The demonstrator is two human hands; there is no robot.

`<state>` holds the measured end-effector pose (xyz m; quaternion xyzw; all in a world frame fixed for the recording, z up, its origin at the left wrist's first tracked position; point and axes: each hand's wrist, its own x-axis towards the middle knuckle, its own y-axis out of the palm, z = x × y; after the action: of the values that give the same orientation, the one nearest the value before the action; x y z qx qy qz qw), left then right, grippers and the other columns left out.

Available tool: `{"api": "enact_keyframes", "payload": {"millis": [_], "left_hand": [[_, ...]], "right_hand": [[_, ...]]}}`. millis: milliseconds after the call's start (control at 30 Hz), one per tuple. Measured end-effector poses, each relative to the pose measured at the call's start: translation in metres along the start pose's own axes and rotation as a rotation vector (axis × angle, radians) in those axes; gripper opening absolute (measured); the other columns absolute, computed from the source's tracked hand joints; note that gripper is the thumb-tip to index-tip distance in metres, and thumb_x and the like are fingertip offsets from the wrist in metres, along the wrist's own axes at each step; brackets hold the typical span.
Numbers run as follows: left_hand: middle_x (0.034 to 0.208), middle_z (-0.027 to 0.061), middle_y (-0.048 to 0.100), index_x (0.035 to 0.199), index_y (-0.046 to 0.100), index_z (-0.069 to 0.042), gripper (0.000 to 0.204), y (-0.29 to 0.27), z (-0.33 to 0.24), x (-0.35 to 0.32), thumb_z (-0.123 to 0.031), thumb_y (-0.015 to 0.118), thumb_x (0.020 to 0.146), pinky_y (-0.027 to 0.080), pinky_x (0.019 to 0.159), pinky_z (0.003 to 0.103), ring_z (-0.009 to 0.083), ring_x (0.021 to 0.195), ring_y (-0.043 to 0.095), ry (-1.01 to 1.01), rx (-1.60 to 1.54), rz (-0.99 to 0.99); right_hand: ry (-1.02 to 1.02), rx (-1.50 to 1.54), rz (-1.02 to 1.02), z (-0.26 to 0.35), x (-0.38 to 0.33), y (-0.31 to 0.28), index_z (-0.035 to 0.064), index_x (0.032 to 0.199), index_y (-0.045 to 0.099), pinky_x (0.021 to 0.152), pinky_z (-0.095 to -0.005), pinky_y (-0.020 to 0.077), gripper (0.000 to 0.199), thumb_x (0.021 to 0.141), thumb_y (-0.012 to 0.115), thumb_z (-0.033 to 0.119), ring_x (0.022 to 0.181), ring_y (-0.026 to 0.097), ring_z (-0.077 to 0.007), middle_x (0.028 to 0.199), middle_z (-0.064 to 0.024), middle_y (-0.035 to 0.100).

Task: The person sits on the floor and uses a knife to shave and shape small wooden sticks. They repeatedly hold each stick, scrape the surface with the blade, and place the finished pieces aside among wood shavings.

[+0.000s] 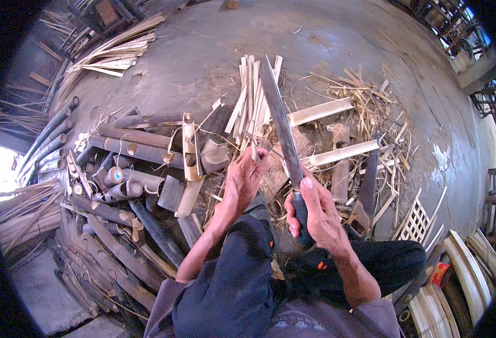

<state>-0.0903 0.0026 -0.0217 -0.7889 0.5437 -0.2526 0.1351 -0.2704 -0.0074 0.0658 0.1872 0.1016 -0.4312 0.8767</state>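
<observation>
My right hand [314,214] grips the dark handle of a long machete [277,115], whose blade points away from me over the ground. My left hand [243,179] pinches a thin bamboo strip [253,147] just left of the blade. A bundle of pale split bamboo strips [249,98] lies under and beyond the blade tip. My knees in dark trousers [242,281] fill the lower middle of the view.
Dark bamboo tubes and cut sections [127,191] are heaped at my left. Split slats [338,153], shavings and a hand saw [365,194] lie at my right. A small woven lattice [414,221] and curved strips [462,270] sit at the lower right. Bare concrete floor [214,39] lies beyond.
</observation>
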Motion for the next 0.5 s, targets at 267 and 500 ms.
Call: {"api": "enact_keyframes", "payload": {"millis": [267,500], "left_hand": [[0.093,0.0135,0.06,0.103,0.057,-0.004,0.021,0.008,-0.006,-0.004,-0.003,0.063,0.083,0.048,0.074,0.037,0.0323,0.084,0.06,0.06,-0.128,0.13],[0.097,0.0133,0.061,0.11,0.058,-0.006,0.03,0.007,-0.014,-0.004,-0.001,0.062,0.082,0.048,0.076,0.037,0.0323,0.088,0.059,0.021,-0.17,0.163]], "right_hand": [[0.123,0.092,0.049,0.009,-0.007,0.003,0.0081,0.144,0.031,0.044,-0.0248,0.0438,0.054,0.102,0.033,0.041,0.05,0.048,-0.0092,0.069,-0.0024,0.051],[0.133,0.105,-0.033,0.02,-0.013,0.011,0.0022,0.089,0.046,0.041,-0.0262,0.0411,0.046,0.102,0.033,0.044,0.047,0.046,-0.0105,0.064,-0.0046,0.047]]}}
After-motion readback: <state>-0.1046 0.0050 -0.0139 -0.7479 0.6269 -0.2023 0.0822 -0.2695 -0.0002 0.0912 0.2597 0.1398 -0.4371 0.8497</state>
